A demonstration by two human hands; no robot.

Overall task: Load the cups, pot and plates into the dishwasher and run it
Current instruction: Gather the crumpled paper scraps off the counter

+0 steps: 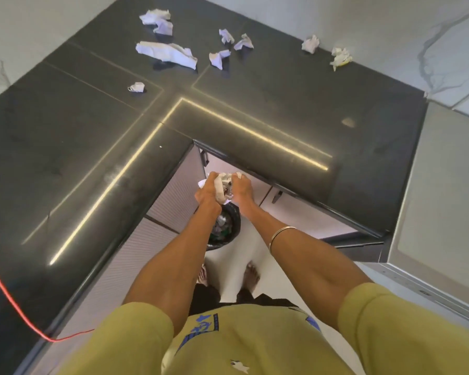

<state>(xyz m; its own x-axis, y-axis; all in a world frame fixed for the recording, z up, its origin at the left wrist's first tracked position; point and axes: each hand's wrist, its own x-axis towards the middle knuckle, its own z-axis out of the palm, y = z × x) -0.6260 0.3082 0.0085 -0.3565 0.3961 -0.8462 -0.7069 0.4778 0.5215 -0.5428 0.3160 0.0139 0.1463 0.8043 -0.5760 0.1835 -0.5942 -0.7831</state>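
From the head camera we see no cups, pot, plates or dishwasher — so loading looks not yet begun. Our left hand [210, 189] and right hand [241, 189] together clutch a wad of crumpled paper [224, 185] just above the bin [225, 226]. Beyond the bin, more paper scraps [165, 54] litter the dark counter [92, 125] — well apart from our grip.

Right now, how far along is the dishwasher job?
Nothing of the loading shows as done: no cups, pot, plates or dishwasher are in view. In hand: the left hand and right hand grip a wad of crumpled paper above the black bin. More paper scraps lie on the dark counter.
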